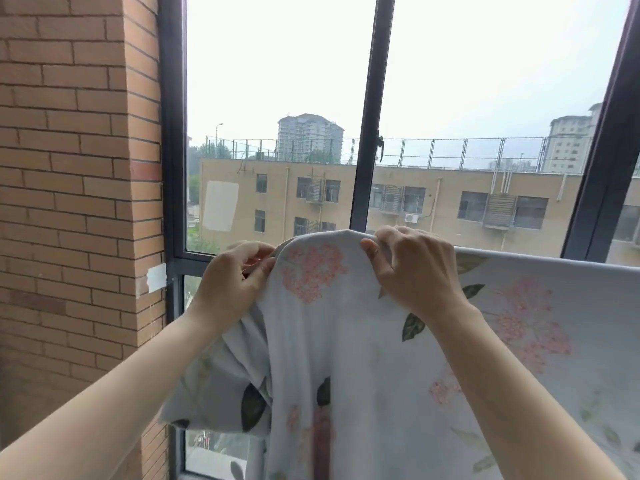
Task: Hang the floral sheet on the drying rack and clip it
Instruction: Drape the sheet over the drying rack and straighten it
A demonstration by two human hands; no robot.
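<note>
While both hands sit at the top fold, the floral sheet [346, 341] hangs draped from 3 o'clock across to 6 o'clock, top edge level on the right and humped up near centre. The drying rack is hidden under the cloth; the straight top line at 3 o'clock suggests a rail beneath.

Right hand [412, 268], at 4 o'clock, is closed on the cloth: fingers curl over the hump with the thumb on the near face, pinching the fold, likely to steady it on the rail so it does not slide.

Left hand [235, 275], at 8 o'clock, is also closed, thumb and fingers pinching the sheet's bunched left edge. A pinkish bit [252, 262] shows between its fingers. It may be a clip, but it is too covered to say.

The sheet's left end is gathered in loose folds and droops toward 7 o'clock, not spread out.

Judgement: hanging looks mostly done, and clipping at the left end is the step in hand. No fastened clip is visible.

Risk: the bunched end is thick, so a clip may not bite, and releasing the right hand could let the cloth slip.

Brick wall [79, 168] is at 9 o'clock and the window frame [369, 116] at 12 o'clock, behind.
</note>
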